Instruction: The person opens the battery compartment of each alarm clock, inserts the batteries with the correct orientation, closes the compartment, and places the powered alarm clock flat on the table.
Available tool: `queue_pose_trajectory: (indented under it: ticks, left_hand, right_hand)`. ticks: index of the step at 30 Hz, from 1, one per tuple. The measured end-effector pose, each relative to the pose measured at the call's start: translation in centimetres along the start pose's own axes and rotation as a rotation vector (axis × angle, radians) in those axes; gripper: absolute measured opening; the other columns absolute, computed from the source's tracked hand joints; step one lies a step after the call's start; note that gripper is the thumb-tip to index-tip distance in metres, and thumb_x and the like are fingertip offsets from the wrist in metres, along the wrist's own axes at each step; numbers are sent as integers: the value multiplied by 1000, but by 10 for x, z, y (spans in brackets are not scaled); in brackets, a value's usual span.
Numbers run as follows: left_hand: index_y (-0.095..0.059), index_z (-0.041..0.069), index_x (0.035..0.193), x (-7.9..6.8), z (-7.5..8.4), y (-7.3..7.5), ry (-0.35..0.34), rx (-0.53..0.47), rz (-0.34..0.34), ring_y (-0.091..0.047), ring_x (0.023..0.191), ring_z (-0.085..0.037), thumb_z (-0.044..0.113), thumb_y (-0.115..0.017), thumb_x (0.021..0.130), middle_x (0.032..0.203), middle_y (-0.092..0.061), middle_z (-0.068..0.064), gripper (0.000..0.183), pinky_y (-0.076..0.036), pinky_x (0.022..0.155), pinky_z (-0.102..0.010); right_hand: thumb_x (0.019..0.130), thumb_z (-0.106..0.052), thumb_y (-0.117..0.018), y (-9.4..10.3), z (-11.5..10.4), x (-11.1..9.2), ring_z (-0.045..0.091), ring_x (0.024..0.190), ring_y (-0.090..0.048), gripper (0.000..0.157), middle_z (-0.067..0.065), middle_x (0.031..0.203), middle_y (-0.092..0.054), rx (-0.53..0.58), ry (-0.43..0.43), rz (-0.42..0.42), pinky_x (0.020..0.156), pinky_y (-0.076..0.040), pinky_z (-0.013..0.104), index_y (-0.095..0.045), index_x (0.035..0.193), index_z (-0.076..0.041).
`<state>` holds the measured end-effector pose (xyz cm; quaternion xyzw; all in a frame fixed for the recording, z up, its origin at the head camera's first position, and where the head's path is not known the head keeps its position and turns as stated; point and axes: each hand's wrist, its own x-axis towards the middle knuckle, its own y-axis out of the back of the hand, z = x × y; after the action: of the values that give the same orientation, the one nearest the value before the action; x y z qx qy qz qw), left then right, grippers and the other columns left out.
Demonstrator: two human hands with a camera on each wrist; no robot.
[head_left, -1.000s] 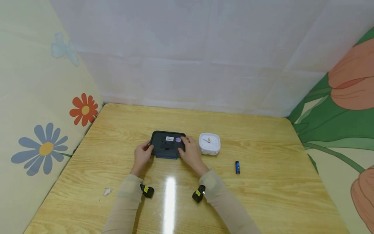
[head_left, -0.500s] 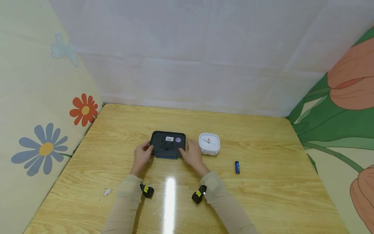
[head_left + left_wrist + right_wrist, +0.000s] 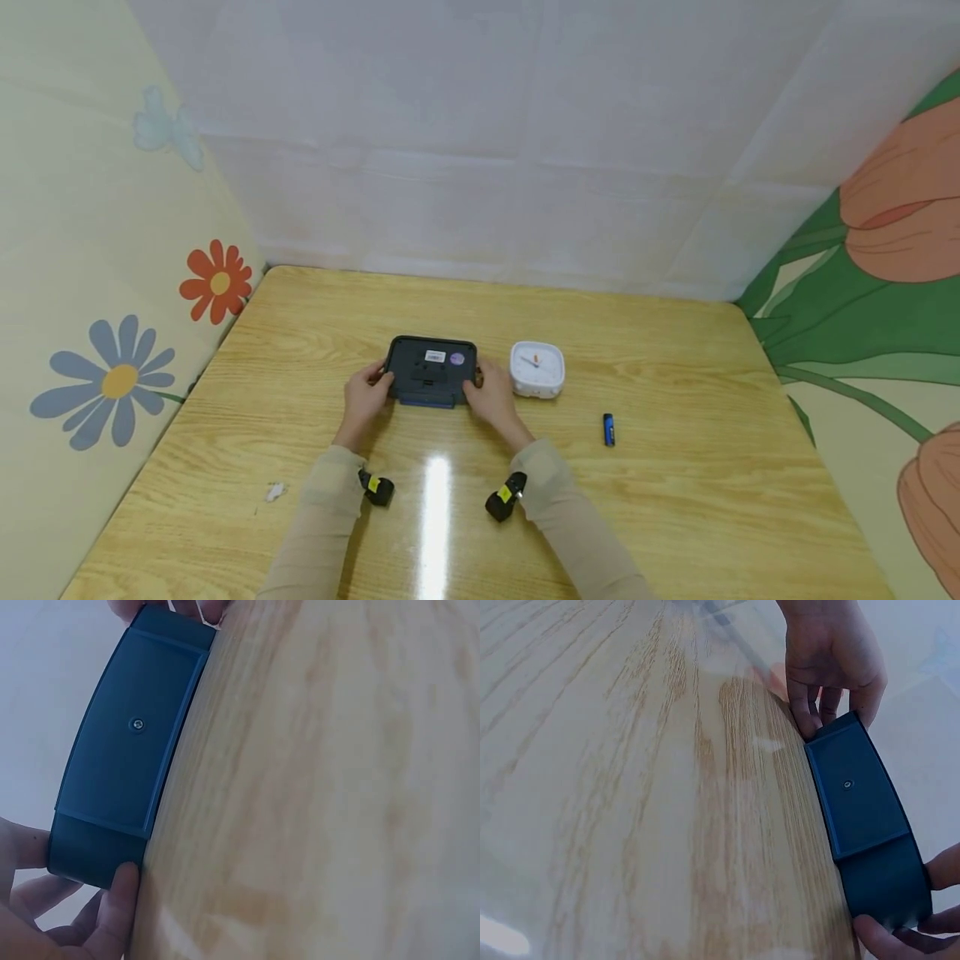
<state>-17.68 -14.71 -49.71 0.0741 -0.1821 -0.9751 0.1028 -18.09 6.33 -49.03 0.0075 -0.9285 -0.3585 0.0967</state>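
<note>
A black rectangular clock (image 3: 408,367) stands with its back toward me in the head view, near the table's middle. Its back carries a white label, a round purple sticker and a small cover. My left hand (image 3: 365,404) grips the left side, thumb on the back. On the right side, my right hand (image 3: 493,400) holds it the same way, with its other fingers mostly hidden behind. Both wrist views show the curved underside of the clock (image 3: 135,727) with one screw, its edge right at the tabletop.
Just right of my right hand sits a white alarm clock (image 3: 537,367). Farther right lies a blue battery (image 3: 609,430) on the wooden table (image 3: 675,517). A small white scrap (image 3: 275,492) is near the left forearm. A white backdrop (image 3: 480,167) rises behind the table.
My right fingers have slipped off the clock's back near the purple sticker and now wrap its right edge. The left hand and the clock stay in place.
</note>
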Motion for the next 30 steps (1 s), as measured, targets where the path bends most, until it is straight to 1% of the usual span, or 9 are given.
queue_pose_trajectory:
  ticks: [4,6,12,15,20,24,27,30]
  left_hand:
    - [-54,-1,124,0,3,0,-1,13,5,-56,93,-30,8,-53,89,108,-57,-25,37,-49,60,-23]
    - [-55,-1,124,-1,4,0,-6,20,10,-56,92,-30,8,-53,89,107,-58,-25,36,-48,58,-21]
    - [-58,-4,118,-2,6,0,-44,48,54,-56,88,-31,5,-54,87,102,-61,-25,33,-43,55,-19]
    - [-59,-4,117,-2,6,0,-41,56,66,-56,89,-30,5,-54,87,102,-61,-24,32,-41,58,-20]
    - [-58,-3,119,-2,8,-1,-18,50,57,-55,93,-30,6,-53,87,106,-60,-24,33,-42,61,-22]
    - [-57,-2,121,-2,10,-1,-3,59,41,-55,95,-30,8,-52,88,109,-59,-24,34,-43,62,-23]
    - [-56,-2,122,-2,11,-1,6,72,35,-55,95,-30,8,-52,89,109,-58,-24,35,-44,65,-26]
    - [-55,-1,123,-2,12,-1,18,80,33,-54,96,-31,9,-52,89,110,-58,-24,35,-45,68,-31]
  right_hand:
    - [76,-5,-60,-1,2,0,26,78,-55,38,16,90,-62,6,18,12,70,-45,38,-60,113,4]
    - [76,-5,-60,-2,2,0,27,78,-55,37,16,89,-62,10,29,18,70,-45,38,-60,111,4]
    - [74,-4,-60,-4,2,0,23,69,-49,38,10,72,-56,15,67,37,61,-42,34,-62,112,1]
    - [74,-4,-59,-5,2,1,21,68,-48,39,9,70,-55,12,69,35,59,-40,33,-61,113,1]
    - [75,-5,-59,-4,1,1,24,72,-50,41,12,77,-58,16,36,21,64,-42,35,-60,116,1]
    - [74,-3,-59,-2,-1,0,24,71,-49,36,12,74,-57,23,11,19,61,-41,35,-63,109,0]
    - [74,-3,-60,-1,-2,0,23,70,-48,33,10,71,-56,27,-15,17,60,-41,33,-65,106,0]
    - [74,-4,-60,0,-4,0,23,70,-49,36,10,73,-57,27,-38,21,61,-42,33,-64,109,1]
